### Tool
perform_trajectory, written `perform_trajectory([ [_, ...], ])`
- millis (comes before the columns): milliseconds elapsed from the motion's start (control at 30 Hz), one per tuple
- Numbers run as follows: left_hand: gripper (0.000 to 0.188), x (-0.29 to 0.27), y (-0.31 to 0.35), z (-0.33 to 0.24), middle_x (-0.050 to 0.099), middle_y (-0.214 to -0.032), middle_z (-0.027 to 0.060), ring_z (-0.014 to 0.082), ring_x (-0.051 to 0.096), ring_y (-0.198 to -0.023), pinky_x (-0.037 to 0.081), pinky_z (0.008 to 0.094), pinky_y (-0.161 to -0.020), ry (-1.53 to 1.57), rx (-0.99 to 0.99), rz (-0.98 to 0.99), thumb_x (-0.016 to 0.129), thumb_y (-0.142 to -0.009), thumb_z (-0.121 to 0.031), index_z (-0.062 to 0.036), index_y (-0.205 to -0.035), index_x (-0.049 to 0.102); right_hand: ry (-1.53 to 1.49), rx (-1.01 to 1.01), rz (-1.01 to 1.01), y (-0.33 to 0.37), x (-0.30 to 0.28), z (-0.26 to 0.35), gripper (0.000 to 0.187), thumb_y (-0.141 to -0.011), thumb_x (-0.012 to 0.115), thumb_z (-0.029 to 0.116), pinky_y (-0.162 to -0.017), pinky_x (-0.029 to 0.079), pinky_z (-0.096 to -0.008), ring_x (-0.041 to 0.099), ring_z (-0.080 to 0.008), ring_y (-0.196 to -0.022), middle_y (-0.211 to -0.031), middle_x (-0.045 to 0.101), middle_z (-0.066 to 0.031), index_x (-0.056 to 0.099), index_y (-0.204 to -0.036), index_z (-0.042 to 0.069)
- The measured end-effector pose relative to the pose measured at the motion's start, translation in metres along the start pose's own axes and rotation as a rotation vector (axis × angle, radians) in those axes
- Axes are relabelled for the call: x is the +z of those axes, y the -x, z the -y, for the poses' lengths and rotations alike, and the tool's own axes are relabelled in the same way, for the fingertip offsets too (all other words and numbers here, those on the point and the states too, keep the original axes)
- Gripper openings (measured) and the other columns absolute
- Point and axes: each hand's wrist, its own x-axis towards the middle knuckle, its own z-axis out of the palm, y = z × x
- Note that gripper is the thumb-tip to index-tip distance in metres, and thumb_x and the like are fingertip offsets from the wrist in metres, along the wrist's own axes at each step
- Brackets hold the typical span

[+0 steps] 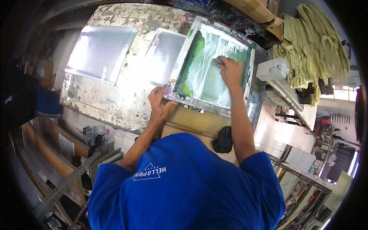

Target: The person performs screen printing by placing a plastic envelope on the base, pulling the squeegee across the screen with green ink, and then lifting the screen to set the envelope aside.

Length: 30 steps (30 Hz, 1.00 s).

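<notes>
A screen-printing frame (186, 45) with green-edged mesh and white ink smears lies tilted on the worktable at the centre right. Pale lettering shows faintly in the mesh. My left hand (159, 102) grips its near left corner, with the thumb along the near edge and the fingers on the left side. My right hand (231, 73) is closed over the mesh, right of its middle. A small dark thing shows at its fingertips; its kind is hard to make out. To the left of the frame lie two clear plastic sheets or bags (103, 50), one partly beside the frame.
The worktable (130, 99) is pale and ink-stained. A translucent plastic container (272, 69) stands right of the frame, near bundles of yellowish fabric (306, 46). A black cloth-like lump (223, 140) rests close to my right forearm. Metal racks (69, 184) stand at lower left.
</notes>
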Motion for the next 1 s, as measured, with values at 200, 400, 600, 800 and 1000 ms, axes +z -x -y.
perform_trajectory([
  [200,0.081,-0.003,-0.004,-0.017,0.062,-0.113,0.0137,0.0309,0.049,-0.113,0.035,0.0436,-0.1,0.047,-0.066,-0.078,0.091,-0.064,-0.033,0.0001,-0.132,0.061,-0.112,-0.071,-0.055,0.071,-0.064,0.068,0.036,-0.076,0.075,0.018,-0.079,0.039,-0.0429,0.062,-0.0291,-0.084,-0.085,0.065,-0.0112,0.069,-0.111,0.016],
  [400,0.052,-0.017,-0.068,-0.092,0.059,-0.106,0.0122,0.0264,0.052,-0.106,0.043,0.0386,-0.093,0.363,-0.076,-0.289,0.08,-0.078,-0.008,0.0041,-0.124,0.06,-0.085,-0.096,-0.289,0.06,-0.142,0.098,0.039,-0.068,0.082,0.029,-0.069,0.047,-0.0416,0.06,-0.0312,-0.078,-0.083,0.062,-0.0112,0.072,-0.102,0.01],
  [600,0.013,0.01,-0.088,-0.109,0.065,-0.086,0.0077,0.0165,0.059,-0.079,0.048,0.0322,-0.071,0.658,0.191,0.335,0.063,-0.09,-0.012,0.0007,-0.088,0.066,-0.047,-0.134,-0.364,-0.015,-0.196,0.079,0.035,-0.074,0.082,0.034,-0.067,0.051,-0.043,0.065,-0.0346,-0.074,-0.08,0.067,-0.0143,0.073,-0.095,0.008],
  [800,0.048,0.086,0.023,-0.238,0.072,-0.108,0.0115,0.0217,0.065,-0.096,0.051,0.0381,-0.089,0.694,0.28,2.125,0.055,-0.101,-0.043,0.0009,-0.115,0.07,-0.001,-0.104,-0.299,-0.058,-0.229,0.074,0.04,-0.078,0.078,0.039,-0.074,0.054,-0.0408,0.071,-0.0336,-0.079,-0.085,0.074,-0.0158,0.074,-0.097,0.004],
  [1000,0.063,0.088,0.075,-0.284,0.061,-0.137,0.0167,0.0262,0.058,-0.121,0.042,0.039,-0.106,0.392,0.382,2.852,0.043,-0.104,-0.053,-0.0016,-0.138,0.057,-0.093,-0.065,-0.32,-0.066,-0.238,0.073,0.044,-0.075,0.076,0.037,-0.08,0.055,-0.0445,0.07,-0.0389,-0.085,-0.087,0.073,-0.0218,0.074,-0.096,-0.002],
])
